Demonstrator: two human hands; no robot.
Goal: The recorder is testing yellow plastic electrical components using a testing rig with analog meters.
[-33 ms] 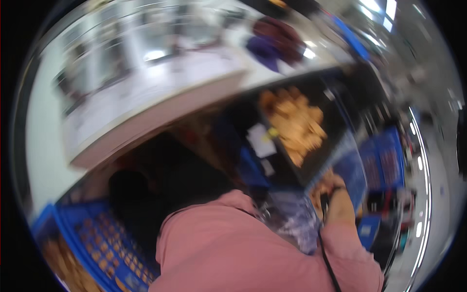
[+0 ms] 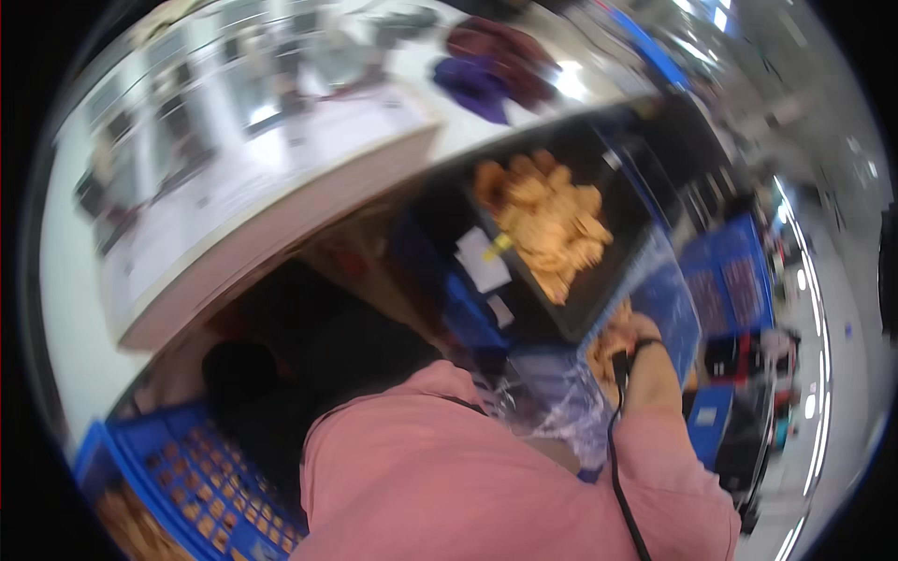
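R hand [image 2: 641, 329] is resting right of centre in the frame, bare, w/ a black wristband [image 2: 647, 344] on, touching or just over a batch of tan pcs [image 2: 610, 348] beside clear plastic sheeting [image 2: 552, 397]; fingers are blurring, so can't tell if they're closing on any pc or lying apart. L hand isn't showing, so its grip can't be told. More tan pcs, the big heap [image 2: 552, 229], are lying in the black tray [image 2: 625, 208], upper right of centre. Re progress: pcs are sitting in both spots, so the handling is looking partway along, my judgement; tray is holding plenty, so a fair amt is probably remaining, but which lot is done & which is left isn't showing. Lower left, a blue basket [image 2: 140, 491] is holding small brownish pcs, seen thru its mesh; can't tell if they're finished. Re labels: white papers [image 2: 485, 269] w/ a yellow tag [image 2: 499, 246] are hanging on the tray's near side, mid-frame; any writing is blurring out, unreadable. A pale label [image 2: 707, 414] is showing on a blue box [image 2: 697, 439] at lower right, also illegible. No brand is showing legibly anywhere.
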